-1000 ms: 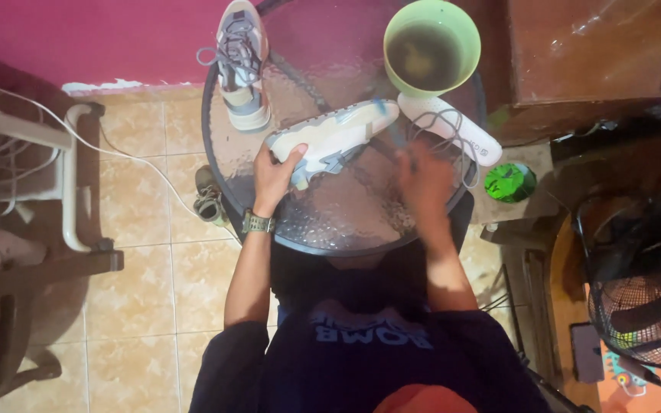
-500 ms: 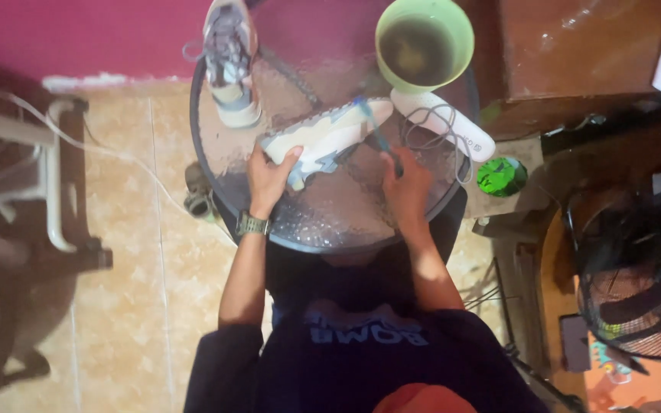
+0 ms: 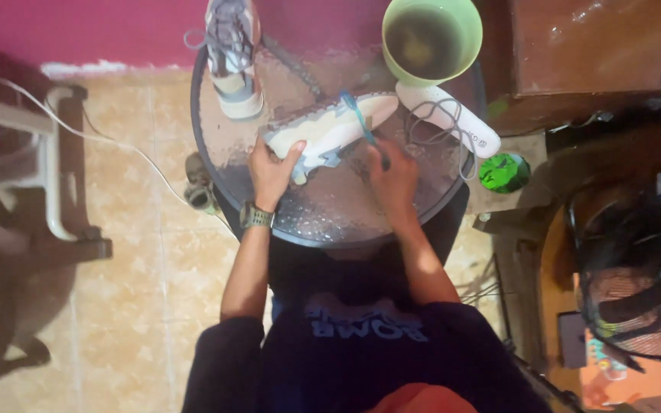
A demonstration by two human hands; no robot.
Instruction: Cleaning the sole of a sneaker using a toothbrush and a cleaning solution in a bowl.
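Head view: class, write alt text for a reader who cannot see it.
Seen from above, a person's left hand steadies a white sneaker on a round glass table while the right hand holds a blue brush against it. A green bowl and second sneaker sit behind.

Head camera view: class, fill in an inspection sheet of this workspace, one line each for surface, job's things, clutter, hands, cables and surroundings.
Surface: round glass table, wet-looking, on a tiled floor.
Job's things: white shoe lying on its side; blue toothbrush laid against its sole.
Clutter: second shoe at the far rim; green bowl of murky water; white tube-shaped device; green object beside the table.
Hands: left hand grips the shoe's heel end; right hand grips the toothbrush handle.
Cables: grey cord looped by the white device; white cable across the floor.
Surroundings: pink wall, wooden cabinet, chair on the left, fan on the right.
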